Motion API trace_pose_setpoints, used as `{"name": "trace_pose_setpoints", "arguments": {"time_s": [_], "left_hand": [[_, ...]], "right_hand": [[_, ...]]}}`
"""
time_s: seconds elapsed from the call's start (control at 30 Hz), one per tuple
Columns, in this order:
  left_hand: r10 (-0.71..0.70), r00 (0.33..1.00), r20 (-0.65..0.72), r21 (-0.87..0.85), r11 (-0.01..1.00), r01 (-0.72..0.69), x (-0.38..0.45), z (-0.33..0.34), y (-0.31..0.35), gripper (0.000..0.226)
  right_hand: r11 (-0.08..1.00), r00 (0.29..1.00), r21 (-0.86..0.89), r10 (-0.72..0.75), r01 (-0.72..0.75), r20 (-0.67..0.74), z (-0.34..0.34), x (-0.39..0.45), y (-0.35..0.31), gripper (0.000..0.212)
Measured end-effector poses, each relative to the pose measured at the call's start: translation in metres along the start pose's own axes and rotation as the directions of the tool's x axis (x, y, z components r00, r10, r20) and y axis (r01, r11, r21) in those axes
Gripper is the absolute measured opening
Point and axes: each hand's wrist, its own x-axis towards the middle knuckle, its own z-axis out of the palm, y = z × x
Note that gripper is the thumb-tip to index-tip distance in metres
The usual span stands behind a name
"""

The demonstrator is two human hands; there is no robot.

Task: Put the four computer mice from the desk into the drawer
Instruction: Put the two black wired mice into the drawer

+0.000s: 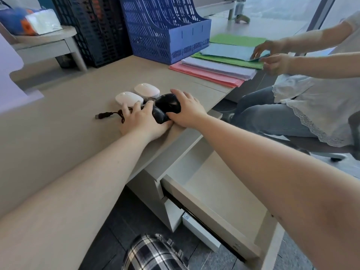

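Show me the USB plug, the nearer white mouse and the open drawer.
USB plug (103, 115), head view, on its dark body.
Nearer white mouse (127, 98), head view, top shell.
Open drawer (220, 189), head view, bare floor.

Bright daylight; wide-angle edge distortion

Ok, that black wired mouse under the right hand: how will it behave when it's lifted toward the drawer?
The glossy black wired mouse looks rigid and probably light, with a smooth shell that may slip. Its thin black cable, ending in a USB plug, looks floppy and will likely trail, perhaps snagging the left hand or the second black mouse.
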Motion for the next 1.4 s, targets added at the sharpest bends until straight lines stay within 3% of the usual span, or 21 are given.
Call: {"name": "trace_pose_setpoints", "arguments": {"time_s": [0.13, 0.33, 0.47, 0.67, 0.83, 1.03, 1.2, 1.4], "left_hand": [[0.091, 0.992, -0.092, -0.068, 0.993, -0.097, -0.011, -0.006, 0.01, 0.059], [0.082, 0.991, -0.11, -0.109, 0.99, -0.094, -0.036, -0.005, 0.022, 0.055], [0.111, 0.988, -0.104, -0.102, 0.987, -0.121, -0.062, -0.006, 0.039, 0.049], [0.281, 0.955, -0.099, -0.04, 0.957, -0.286, -0.111, 0.001, 0.07, 0.051], [0.384, 0.922, -0.045, -0.014, 0.923, -0.385, -0.144, 0.028, 0.094, 0.059], [0.311, 0.95, 0.032, -0.045, 0.95, -0.31, -0.159, 0.07, 0.107, 0.056], [0.216, 0.962, 0.169, -0.065, 0.976, -0.208, -0.152, 0.105, 0.111, 0.058], [0.157, 0.958, 0.238, -0.036, 0.988, -0.153, -0.135, 0.152, 0.115, 0.046]], "right_hand": [[0.999, 0.999, -0.041, 0.021, -0.02, 0.031, -0.004, 0.008, -0.002, 0.071], [0.996, 0.999, -0.085, 0.038, -0.04, -0.028, -0.017, -0.01, 0.006, 0.068], [1.0, 0.996, 0.008, 0.012, -0.011, -0.088, -0.025, -0.039, 0.021, 0.057], [0.959, 0.972, 0.277, 0.118, -0.059, -0.204, -0.035, -0.098, 0.06, 0.054], [0.959, 0.973, 0.239, 0.188, -0.152, -0.134, -0.034, -0.131, 0.105, 0.05], [0.946, 0.956, 0.142, 0.292, -0.291, 0.016, -0.011, -0.137, 0.141, 0.05], [0.93, 0.934, 0.087, 0.352, -0.356, 0.062, 0.016, -0.123, 0.157, 0.05], [0.92, 0.916, 0.061, 0.376, -0.387, 0.142, 0.049, -0.102, 0.167, 0.048]]}}
